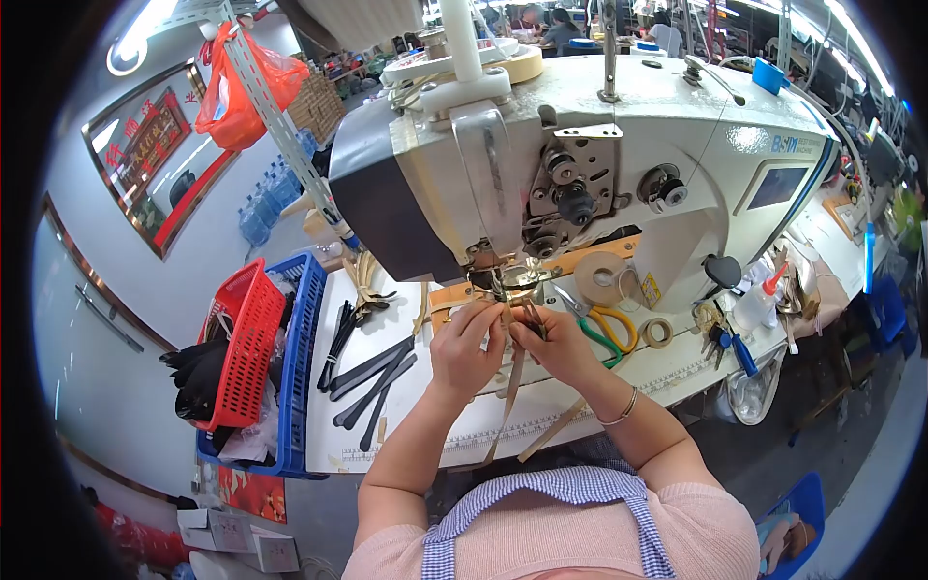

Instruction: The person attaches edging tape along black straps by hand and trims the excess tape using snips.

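Note:
My left hand (pixel 468 346) is closed in a pinch on a narrow beige strap (pixel 509 396) just in front of the sewing machine's needle area (pixel 512 280). The strap hangs down between my hands toward the table's front edge. Close beside it, my right hand (pixel 558 343) is closed around a small dark metal tool (pixel 533 324), whose kind is mostly hidden by the fingers. Left of my hands lie several dark grey strips (pixel 379 377) and a bundle of black strips (pixel 336 338). Another beige strip (pixel 553 430) lies below my right wrist.
Scissors with yellow and green handles (pixel 619 333), a tape roll (pixel 657 333) and a larger roll (pixel 601 278) lie right of my hands. Red (pixel 246 358) and blue baskets (pixel 304 387) stand at the left. A white bottle (pixel 756 307) and blue-handled screwdriver (pixel 743 356) are farther right.

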A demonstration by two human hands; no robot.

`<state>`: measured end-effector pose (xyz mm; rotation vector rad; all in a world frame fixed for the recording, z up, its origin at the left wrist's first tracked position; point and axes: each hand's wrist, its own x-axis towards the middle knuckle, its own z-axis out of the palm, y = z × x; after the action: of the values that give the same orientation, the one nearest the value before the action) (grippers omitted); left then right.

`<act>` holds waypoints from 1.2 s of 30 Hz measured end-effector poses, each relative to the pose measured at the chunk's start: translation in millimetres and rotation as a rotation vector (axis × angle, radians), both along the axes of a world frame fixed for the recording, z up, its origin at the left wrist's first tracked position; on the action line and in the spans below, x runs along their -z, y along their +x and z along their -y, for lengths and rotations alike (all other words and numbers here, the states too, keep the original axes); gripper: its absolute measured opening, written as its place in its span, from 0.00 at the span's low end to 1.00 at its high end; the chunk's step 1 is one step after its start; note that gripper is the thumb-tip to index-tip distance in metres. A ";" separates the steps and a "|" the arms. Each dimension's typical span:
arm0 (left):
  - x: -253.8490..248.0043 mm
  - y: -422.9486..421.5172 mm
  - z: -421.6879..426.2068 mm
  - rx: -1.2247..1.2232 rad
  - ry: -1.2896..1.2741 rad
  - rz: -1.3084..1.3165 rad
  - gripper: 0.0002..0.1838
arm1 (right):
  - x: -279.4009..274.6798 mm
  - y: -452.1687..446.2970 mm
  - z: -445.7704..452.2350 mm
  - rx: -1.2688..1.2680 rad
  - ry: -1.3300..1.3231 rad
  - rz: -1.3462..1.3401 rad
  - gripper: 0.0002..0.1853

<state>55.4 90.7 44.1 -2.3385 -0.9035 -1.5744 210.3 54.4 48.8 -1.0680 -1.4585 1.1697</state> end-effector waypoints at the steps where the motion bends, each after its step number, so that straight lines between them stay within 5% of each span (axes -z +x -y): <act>1: 0.5 -0.5 0.1 0.000 -0.002 0.001 0.09 | 1.7 0.0 -0.1 0.001 -0.001 0.004 0.08; 9: -3.8 -1.0 -4.5 0.069 -0.181 0.115 0.08 | 2.8 -1.6 -2.1 -0.021 0.032 -0.042 0.09; 18: 24.2 -6.6 -20.2 0.306 -0.777 0.455 0.24 | 43.0 18.4 9.4 0.020 -0.062 -0.011 0.13; 21: 16.2 -9.5 -28.6 0.586 -1.056 0.626 0.24 | 54.9 22.7 14.1 0.059 -0.074 -0.059 0.14; 24: 8.8 -10.6 -34.4 0.650 -1.166 0.560 0.24 | 60.3 28.6 17.4 0.071 -0.061 -0.091 0.15; 33: 4.7 -6.5 -42.6 0.642 -1.203 0.524 0.26 | 45.1 29.3 17.8 0.012 -0.126 -0.014 0.15; 36: 15.2 -19.8 -51.6 0.827 -1.180 0.847 0.26 | 40.4 27.8 11.9 0.005 -0.089 -0.021 0.14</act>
<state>35.6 142.3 28.9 -2.9726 -1.3810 -3.2029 238.1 42.6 8.4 -1.1160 -1.3977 1.2489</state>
